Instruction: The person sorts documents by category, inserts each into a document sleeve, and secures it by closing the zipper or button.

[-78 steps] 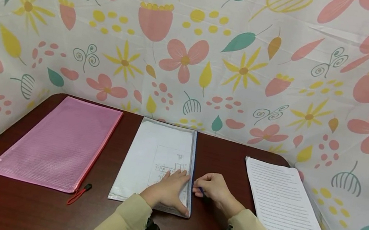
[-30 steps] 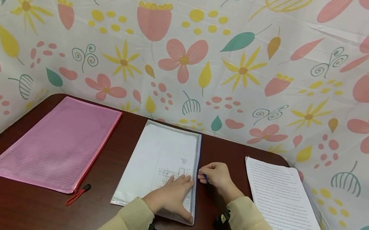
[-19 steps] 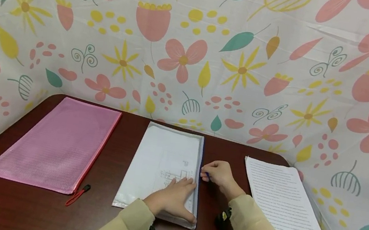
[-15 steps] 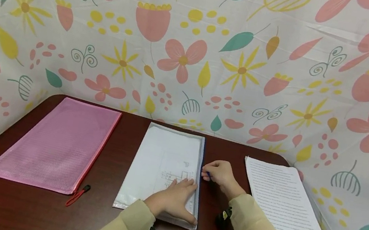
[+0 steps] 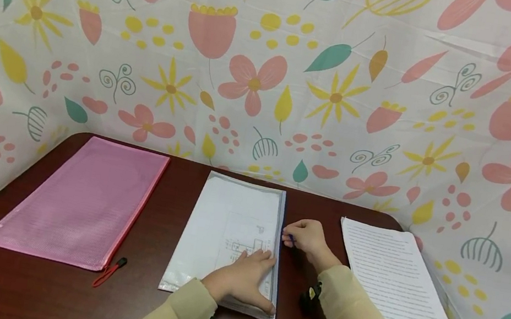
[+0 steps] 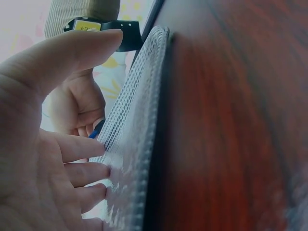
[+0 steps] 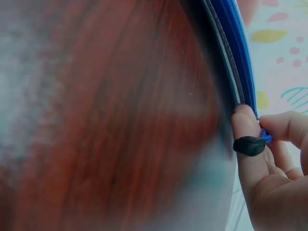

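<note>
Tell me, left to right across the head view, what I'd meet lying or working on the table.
Pink mesh pouch → clear zip pouch with papers inside → right hand, pinching a blue cord → stack of printed sheets.

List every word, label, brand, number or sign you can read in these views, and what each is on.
Nothing can be read with certainty.
Printed pages: lines of text, too small to read.
Drawing sheet, seen through the clear pouch: small marks around a diagram, too small to read.
Yellow label on the black wristband: a few characters, too blurred.
Pink pouch: no writing visible.
</note>
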Demonstrator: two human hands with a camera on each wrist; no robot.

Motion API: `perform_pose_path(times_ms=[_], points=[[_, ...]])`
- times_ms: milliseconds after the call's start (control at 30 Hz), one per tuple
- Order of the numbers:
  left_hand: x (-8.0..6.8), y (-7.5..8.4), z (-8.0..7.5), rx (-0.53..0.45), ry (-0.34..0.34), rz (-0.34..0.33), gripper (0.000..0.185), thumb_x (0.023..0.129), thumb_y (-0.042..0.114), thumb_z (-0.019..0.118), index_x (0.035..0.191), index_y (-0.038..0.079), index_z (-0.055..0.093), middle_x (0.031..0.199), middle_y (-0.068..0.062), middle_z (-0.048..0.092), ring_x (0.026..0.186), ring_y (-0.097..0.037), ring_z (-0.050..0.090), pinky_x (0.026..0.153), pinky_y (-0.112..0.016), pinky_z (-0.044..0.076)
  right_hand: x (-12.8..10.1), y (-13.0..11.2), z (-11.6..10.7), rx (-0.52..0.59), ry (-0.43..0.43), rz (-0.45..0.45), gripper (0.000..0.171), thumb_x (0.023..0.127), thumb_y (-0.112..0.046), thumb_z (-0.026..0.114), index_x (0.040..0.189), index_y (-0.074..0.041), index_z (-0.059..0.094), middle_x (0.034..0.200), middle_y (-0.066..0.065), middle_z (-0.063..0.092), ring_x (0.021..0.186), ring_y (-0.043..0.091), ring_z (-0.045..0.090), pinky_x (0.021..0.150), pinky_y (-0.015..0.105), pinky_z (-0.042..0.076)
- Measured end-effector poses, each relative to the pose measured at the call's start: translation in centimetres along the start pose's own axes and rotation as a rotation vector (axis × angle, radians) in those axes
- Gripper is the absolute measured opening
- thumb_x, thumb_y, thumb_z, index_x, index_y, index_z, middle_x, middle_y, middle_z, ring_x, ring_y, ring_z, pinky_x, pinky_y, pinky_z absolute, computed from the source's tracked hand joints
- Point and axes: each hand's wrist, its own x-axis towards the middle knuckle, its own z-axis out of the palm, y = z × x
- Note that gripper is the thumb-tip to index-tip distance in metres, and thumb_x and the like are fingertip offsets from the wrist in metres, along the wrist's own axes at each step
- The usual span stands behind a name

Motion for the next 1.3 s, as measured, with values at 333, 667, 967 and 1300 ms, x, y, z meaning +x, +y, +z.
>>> perform_pose_path(times_ms=[333, 667, 967, 1300], points=[[0.1, 0.0, 0.0, 0.017, 0.013, 0.006, 0.101, 0.068, 0.055, 0.075, 0.146, 0.005, 0.034, 0.154, -0.013, 0.029, 0.144, -0.030, 0.023, 0.114, -0.055, 0.020, 1.0, -0.4, -0.1, 0.014, 0.009, -0.005, 0.020, 0.087, -0.004, 0.063, 0.098, 0.012, 0.064, 0.074, 0.011, 0.069, 0.061, 0.012, 0.066, 0.063, 0.028, 0.057], [0.0, -0.1, -0.1, -0.002, 0.010, 0.001, 0.100, 0.068, 0.055, 0.075, 0.146, 0.007, 0.034, 0.155, -0.012, 0.028, 0.144, -0.029, 0.022, 0.115, -0.053, 0.020, 2.1, -0.8, 0.0, 0.030, 0.019, -0.011, 0.022, 0.086, -0.005, 0.062, 0.099, 0.013, 0.063, 0.075, 0.013, 0.068, 0.061, 0.014, 0.066, 0.063, 0.029, 0.057], [0.2, -0.4, 0.2, 0.001, -0.002, -0.009, 0.100, 0.068, 0.057, 0.074, 0.146, 0.008, 0.035, 0.155, -0.010, 0.027, 0.145, -0.027, 0.021, 0.115, -0.053, 0.019, 2.6, -1.2, 0.1, 0.040, 0.042, -0.023, 0.021, 0.087, -0.004, 0.062, 0.100, 0.013, 0.063, 0.081, 0.016, 0.069, 0.062, 0.014, 0.065, 0.065, 0.030, 0.058], [0.0, -0.3, 0.0, -0.011, -0.011, -0.012, 0.099, 0.069, 0.056, 0.074, 0.146, 0.008, 0.034, 0.155, -0.010, 0.026, 0.145, -0.027, 0.020, 0.116, -0.051, 0.017, 4.0, -1.7, 0.2, 0.012, 0.085, -0.016, 0.021, 0.088, -0.006, 0.061, 0.101, 0.011, 0.064, 0.089, 0.018, 0.069, 0.064, 0.015, 0.065, 0.064, 0.029, 0.057]])
